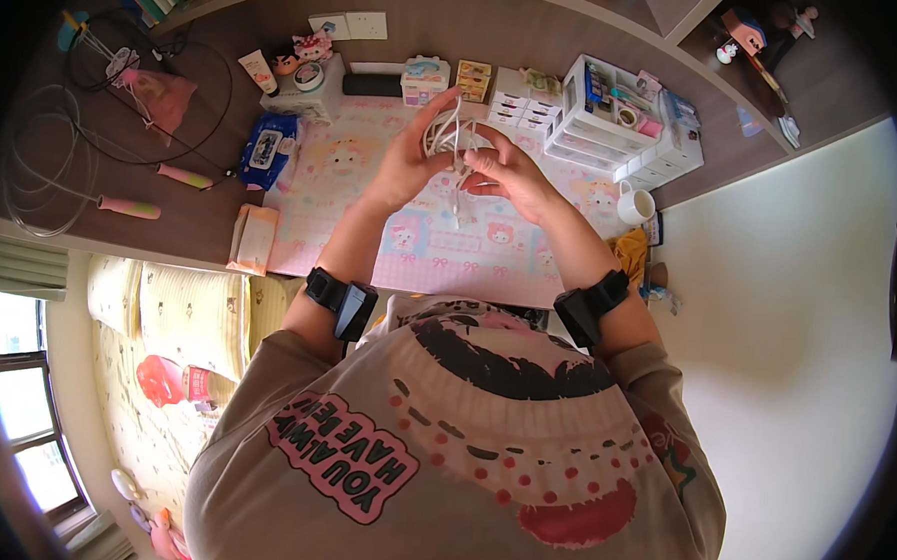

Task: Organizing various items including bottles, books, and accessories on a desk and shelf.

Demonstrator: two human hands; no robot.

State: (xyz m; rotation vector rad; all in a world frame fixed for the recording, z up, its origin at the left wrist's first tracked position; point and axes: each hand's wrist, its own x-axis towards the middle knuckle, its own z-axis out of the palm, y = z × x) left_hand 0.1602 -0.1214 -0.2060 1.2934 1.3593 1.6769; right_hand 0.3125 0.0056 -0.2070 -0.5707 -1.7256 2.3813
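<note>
A loosely coiled white cable (458,206) is held up over the middle of the desk, with one end hanging down. My left hand (410,163) grips the left side of the loops, thumb and fingers around them. From the other side, my right hand (518,175) pinches the cable between thumb and fingers. Some strands are hidden behind the fingers. Below both hands spreads a pink desk mat (419,271) printed with cartoon figures.
Left of the mat lie a blue wipes pack (265,154), a paper packet (254,240) and a jump rope with pink-green handles (129,208). White drawer units (600,129) stand at the back right, near a white mug (635,204). A wall rises to the right.
</note>
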